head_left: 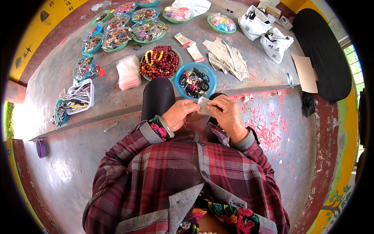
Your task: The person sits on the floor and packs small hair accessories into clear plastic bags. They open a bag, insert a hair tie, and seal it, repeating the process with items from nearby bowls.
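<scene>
Hands meet in front of the chest, over the dark knees. The left hand (180,114) is curled, its fingers closed on the left edge of a small clear plastic bag (203,105); a pale bangle (166,126) sits on its wrist. The right hand (229,116) pinches the bag's right edge between thumb and fingers, so the bag is held between the two hands, just above the near edge of the grey surface (117,101).

Far left of the hands, a white tray (81,96) holds small tools. Up and left of the left hand lies a stack of clear pink-tinted bags (128,72). Just beyond the left hand, a green bowl of dark red beads (160,61) carries a yellow strand on top. Directly beyond the bag, close to both hands, stands a blue bowl (194,81) of dark mixed trinkets. Further beyond, green dishes (117,37) of small ornaments crowd together. Up and right of the right hand lies a crumpled beige cloth (228,58), then white plastic bags (274,45). Red scraps (269,124) litter the floor right of the right hand.
</scene>
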`<act>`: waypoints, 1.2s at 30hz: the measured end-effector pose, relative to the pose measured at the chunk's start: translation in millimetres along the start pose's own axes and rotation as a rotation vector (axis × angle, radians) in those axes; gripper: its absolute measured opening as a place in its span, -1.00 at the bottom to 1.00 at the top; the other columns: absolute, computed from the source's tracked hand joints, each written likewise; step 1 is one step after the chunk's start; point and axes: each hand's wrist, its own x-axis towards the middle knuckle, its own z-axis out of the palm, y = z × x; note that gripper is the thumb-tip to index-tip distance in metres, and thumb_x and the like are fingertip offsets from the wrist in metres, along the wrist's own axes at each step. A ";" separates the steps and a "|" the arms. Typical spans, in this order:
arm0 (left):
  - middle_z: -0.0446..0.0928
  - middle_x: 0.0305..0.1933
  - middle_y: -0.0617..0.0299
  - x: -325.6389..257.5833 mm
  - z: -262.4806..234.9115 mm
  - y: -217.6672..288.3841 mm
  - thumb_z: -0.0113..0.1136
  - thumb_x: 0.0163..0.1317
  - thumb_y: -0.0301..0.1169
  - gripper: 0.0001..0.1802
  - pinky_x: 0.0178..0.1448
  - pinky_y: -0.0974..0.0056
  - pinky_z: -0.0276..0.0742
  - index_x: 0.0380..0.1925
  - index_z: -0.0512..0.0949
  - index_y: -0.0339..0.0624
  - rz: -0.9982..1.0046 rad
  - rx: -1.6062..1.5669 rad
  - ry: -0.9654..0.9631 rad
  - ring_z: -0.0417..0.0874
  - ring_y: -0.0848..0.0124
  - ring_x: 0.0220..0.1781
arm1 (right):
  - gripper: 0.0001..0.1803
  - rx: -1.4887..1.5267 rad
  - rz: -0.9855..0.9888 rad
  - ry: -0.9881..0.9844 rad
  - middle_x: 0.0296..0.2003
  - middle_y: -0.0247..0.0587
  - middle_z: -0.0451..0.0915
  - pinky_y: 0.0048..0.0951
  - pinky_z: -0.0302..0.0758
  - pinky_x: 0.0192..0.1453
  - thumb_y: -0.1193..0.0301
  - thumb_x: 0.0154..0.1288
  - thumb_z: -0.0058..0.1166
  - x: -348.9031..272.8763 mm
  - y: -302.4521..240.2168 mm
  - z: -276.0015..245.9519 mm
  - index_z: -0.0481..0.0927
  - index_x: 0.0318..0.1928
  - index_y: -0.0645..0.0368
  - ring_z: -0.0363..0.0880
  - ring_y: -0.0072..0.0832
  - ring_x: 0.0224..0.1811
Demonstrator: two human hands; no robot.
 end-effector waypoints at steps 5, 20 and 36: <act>0.50 -0.10 0.23 -1.5 1.2 2.7 0.06 0.22 -0.39 -0.73 0.07 0.30 0.47 -0.10 0.47 -0.26 -0.009 0.015 0.005 0.53 0.45 -0.06 | -0.93 0.072 0.032 -0.021 -0.47 -0.20 0.50 -0.46 0.43 -0.39 0.59 -0.01 0.14 -1.0 -2.1 0.1 0.58 -0.43 0.25 0.52 -0.38 -0.46; 0.50 -0.08 0.20 -3.8 4.6 5.8 0.04 0.23 -0.41 -0.71 0.10 0.27 0.46 -0.07 0.45 -0.28 0.028 0.010 -0.011 0.53 0.41 -0.02 | -0.89 -0.020 -0.120 0.005 -0.43 -0.19 0.56 -0.48 0.46 -0.34 0.62 -0.04 0.20 -4.6 -5.0 0.4 0.59 -0.41 0.26 0.55 -0.42 -0.43; 0.46 0.04 0.15 -8.4 5.5 9.6 0.08 0.20 -0.35 -0.57 0.18 0.26 0.41 0.04 0.38 -0.36 0.095 0.032 -0.080 0.49 0.39 0.08 | -0.92 0.058 -0.001 0.066 -0.49 -0.10 0.56 -0.49 0.45 -0.40 0.53 0.15 0.11 -5.7 -3.6 4.5 0.55 -0.31 0.25 0.57 -0.44 -0.49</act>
